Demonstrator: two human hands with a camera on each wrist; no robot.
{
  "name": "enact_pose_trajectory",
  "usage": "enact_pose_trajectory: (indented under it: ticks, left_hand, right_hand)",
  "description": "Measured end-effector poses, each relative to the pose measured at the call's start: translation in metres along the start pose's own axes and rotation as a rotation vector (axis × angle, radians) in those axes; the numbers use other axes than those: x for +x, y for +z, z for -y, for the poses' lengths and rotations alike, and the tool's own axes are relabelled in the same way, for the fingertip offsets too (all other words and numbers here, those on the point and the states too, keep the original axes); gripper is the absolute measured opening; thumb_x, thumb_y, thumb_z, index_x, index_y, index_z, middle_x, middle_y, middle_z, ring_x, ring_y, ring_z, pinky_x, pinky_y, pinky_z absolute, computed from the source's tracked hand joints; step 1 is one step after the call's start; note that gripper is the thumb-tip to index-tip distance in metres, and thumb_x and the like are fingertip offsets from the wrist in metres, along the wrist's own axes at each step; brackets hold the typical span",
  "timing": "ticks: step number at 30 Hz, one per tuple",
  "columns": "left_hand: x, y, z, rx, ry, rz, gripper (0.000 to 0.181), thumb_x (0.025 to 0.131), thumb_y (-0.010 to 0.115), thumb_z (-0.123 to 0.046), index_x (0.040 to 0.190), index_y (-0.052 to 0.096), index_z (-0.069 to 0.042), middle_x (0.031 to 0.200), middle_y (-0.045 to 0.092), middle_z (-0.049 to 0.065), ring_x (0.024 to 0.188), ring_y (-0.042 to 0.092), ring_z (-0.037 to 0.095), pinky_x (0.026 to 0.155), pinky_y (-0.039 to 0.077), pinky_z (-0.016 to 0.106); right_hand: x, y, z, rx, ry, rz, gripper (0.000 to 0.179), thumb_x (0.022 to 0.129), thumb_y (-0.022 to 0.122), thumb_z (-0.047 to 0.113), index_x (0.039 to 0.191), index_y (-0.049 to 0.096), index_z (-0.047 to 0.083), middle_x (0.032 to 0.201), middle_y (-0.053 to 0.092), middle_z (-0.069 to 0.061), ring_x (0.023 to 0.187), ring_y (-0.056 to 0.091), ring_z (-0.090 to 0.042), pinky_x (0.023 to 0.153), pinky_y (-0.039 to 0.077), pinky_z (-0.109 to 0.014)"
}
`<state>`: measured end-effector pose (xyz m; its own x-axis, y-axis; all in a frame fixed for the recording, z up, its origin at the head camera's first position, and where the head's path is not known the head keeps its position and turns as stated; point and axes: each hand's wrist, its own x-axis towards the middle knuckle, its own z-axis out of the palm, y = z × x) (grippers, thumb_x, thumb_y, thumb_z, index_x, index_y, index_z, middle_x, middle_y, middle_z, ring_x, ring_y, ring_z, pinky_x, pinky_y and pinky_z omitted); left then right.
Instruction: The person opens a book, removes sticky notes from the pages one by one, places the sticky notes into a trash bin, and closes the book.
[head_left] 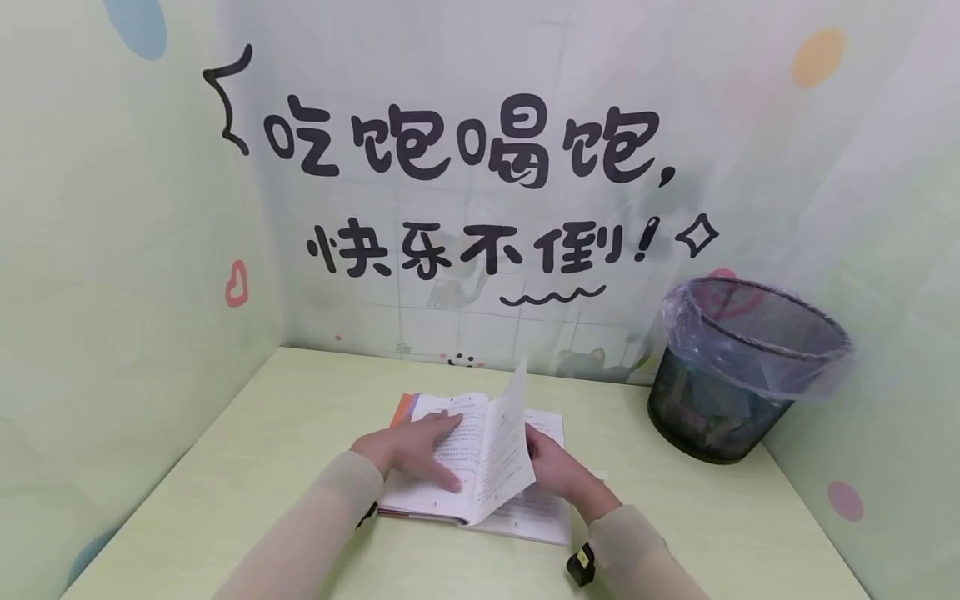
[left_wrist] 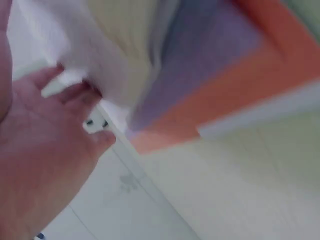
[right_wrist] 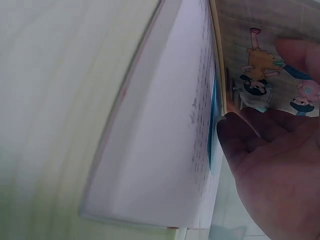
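Has left hand (head_left: 408, 447) spread on the book (head_left: 467, 452), right hand (head_left: 558, 468) nearer, loosely uncurled, visibly gripping nothing, just right of the raised page (head_left: 510, 450), lengthwise away from the body.

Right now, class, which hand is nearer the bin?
The right hand, partly behind the raised page; the left hand is farther from the bin.
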<state>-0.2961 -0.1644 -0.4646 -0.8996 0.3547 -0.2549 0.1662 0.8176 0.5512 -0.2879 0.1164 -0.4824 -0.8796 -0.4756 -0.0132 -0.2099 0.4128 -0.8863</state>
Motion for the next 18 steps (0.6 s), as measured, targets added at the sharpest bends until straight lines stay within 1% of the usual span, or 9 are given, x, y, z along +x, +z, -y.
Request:
enact_pose_trajectory:
  ticks: [3, 5, 7, 10, 12, 14, 16, 18]
  left_hand:
    - [-0.006, -0.009, 0.014, -0.053, -0.033, 0.032, 0.119, 0.071, 0.103, -0.042, 0.171, 0.040, -0.035, 0.184, 0.028, 0.001, 0.170, 0.024, 0.037, 0.132, 0.026, 0.069]
    - [-0.009, -0.011, 0.021, -0.027, -0.036, 0.030, 0.119, 0.069, 0.104, -0.039, 0.171, 0.041, -0.034, 0.183, 0.029, 0.002, 0.170, 0.024, 0.038, 0.133, 0.022, 0.071]
    - [-0.009, -0.012, 0.024, 0.034, -0.020, 0.022, 0.121, 0.070, 0.104, -0.041, 0.172, 0.040, -0.029, 0.183, 0.028, 0.006, 0.170, 0.023, 0.040, 0.134, 0.017, 0.072]
    - [-0.008, -0.011, 0.028, 0.109, 0.009, 0.002, 0.126, 0.070, 0.103, -0.048, 0.173, 0.037, -0.019, 0.183, 0.026, 0.012, 0.171, 0.020, 0.039, 0.137, 0.008, 0.071]
    - [-0.007, -0.009, 0.030, 0.135, 0.001, -0.012, 0.128, 0.069, 0.102, -0.053, 0.173, 0.036, -0.017, 0.184, 0.025, 0.013, 0.171, 0.020, 0.039, 0.137, 0.008, 0.072]
    - [-0.007, -0.008, 0.029, 0.149, 0.001, -0.024, 0.129, 0.069, 0.102, -0.054, 0.173, 0.036, -0.016, 0.183, 0.026, 0.014, 0.170, 0.021, 0.041, 0.136, 0.010, 0.072]
    - [-0.007, -0.007, 0.028, 0.156, 0.004, -0.035, 0.129, 0.069, 0.102, -0.055, 0.173, 0.037, -0.015, 0.183, 0.027, 0.015, 0.170, 0.023, 0.042, 0.136, 0.011, 0.072]
    - [-0.008, -0.005, 0.025, 0.145, 0.012, -0.049, 0.126, 0.069, 0.103, -0.053, 0.171, 0.040, -0.015, 0.181, 0.029, 0.017, 0.168, 0.025, 0.044, 0.135, 0.012, 0.073]
  right_hand:
    - [0.001, 0.003, 0.002, -0.022, -0.012, 0.010, 0.072, 0.101, 0.073, 0.011, 0.166, 0.043, 0.002, 0.156, 0.061, -0.022, 0.141, 0.062, -0.042, 0.123, 0.047, -0.064]
    - [0.002, 0.006, 0.003, -0.046, -0.029, 0.009, 0.072, 0.099, 0.073, 0.010, 0.165, 0.044, 0.002, 0.155, 0.061, -0.023, 0.141, 0.063, -0.044, 0.123, 0.048, -0.063]
    - [0.003, 0.009, 0.003, -0.068, -0.032, 0.013, 0.078, 0.097, 0.076, 0.013, 0.167, 0.042, 0.003, 0.159, 0.058, -0.023, 0.144, 0.060, -0.046, 0.124, 0.046, -0.063]
    - [0.004, 0.012, 0.004, -0.118, -0.043, 0.021, 0.086, 0.095, 0.078, 0.019, 0.170, 0.038, 0.005, 0.168, 0.050, -0.022, 0.154, 0.050, -0.047, 0.129, 0.039, -0.063]
    - [0.003, 0.014, 0.008, -0.163, -0.035, 0.023, 0.089, 0.095, 0.079, 0.027, 0.172, 0.037, 0.010, 0.174, 0.045, -0.017, 0.161, 0.042, -0.045, 0.132, 0.034, -0.063]
    - [0.003, 0.016, 0.011, -0.210, -0.029, 0.029, 0.091, 0.095, 0.080, 0.034, 0.173, 0.036, 0.014, 0.176, 0.042, -0.015, 0.164, 0.038, -0.043, 0.133, 0.031, -0.065]
    - [0.002, 0.018, 0.013, -0.249, -0.020, 0.038, 0.092, 0.096, 0.079, 0.040, 0.173, 0.036, 0.016, 0.176, 0.042, -0.015, 0.164, 0.037, -0.043, 0.133, 0.031, -0.067]
    - [0.002, 0.020, 0.015, -0.284, -0.017, 0.048, 0.091, 0.097, 0.078, 0.042, 0.173, 0.035, 0.016, 0.175, 0.042, -0.016, 0.163, 0.038, -0.044, 0.132, 0.032, -0.068]
